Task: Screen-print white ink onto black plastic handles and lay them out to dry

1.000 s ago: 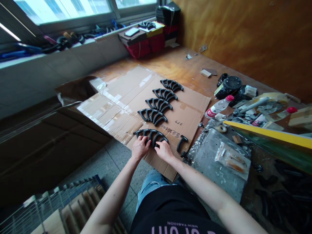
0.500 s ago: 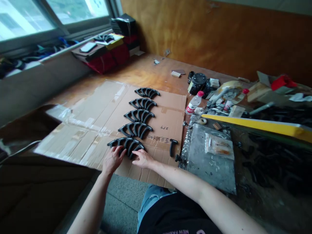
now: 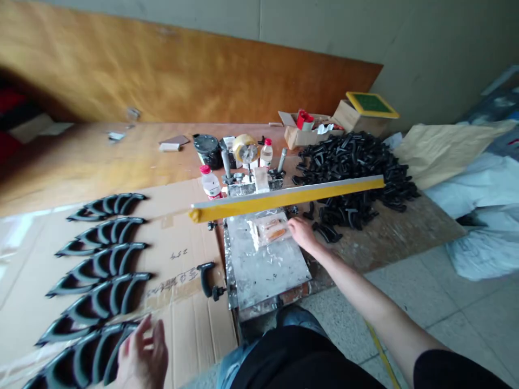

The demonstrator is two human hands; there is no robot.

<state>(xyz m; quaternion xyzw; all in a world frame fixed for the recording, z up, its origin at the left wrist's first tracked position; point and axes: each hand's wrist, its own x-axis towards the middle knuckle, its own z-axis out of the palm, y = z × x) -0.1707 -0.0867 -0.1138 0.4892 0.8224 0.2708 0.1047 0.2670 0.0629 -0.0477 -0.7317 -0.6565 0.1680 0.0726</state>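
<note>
Several rows of curved black plastic handles (image 3: pixel 103 263) lie fanned out on flattened cardboard (image 3: pixel 184 254) at the left. My left hand (image 3: pixel 142 354) hovers open over the nearest row (image 3: pixel 81 359), fingers spread. My right hand (image 3: pixel 302 233) reaches out to the right, at the edge of a grey metal plate (image 3: pixel 265 265), close to a big heap of loose black handles (image 3: pixel 352 167). Its fingers curl a little with nothing in them. One single black handle (image 3: pixel 206 275) lies on the cardboard beside the plate.
A yellow bar (image 3: pixel 284 197) spans above the plate. A small plastic packet (image 3: pixel 270 229) lies on the plate. Bottles (image 3: pixel 211 183), a tape roll (image 3: pixel 245 148) and a black tub (image 3: pixel 207 148) stand behind. Cardboard boxes (image 3: pixel 357 113) sit at the back right, white sacks (image 3: pixel 482 216) on the floor.
My head has turned right, so the heap of handles has come into view. My right hand left the nearest row and reached right toward the heap. My left hand lifted off the row.
</note>
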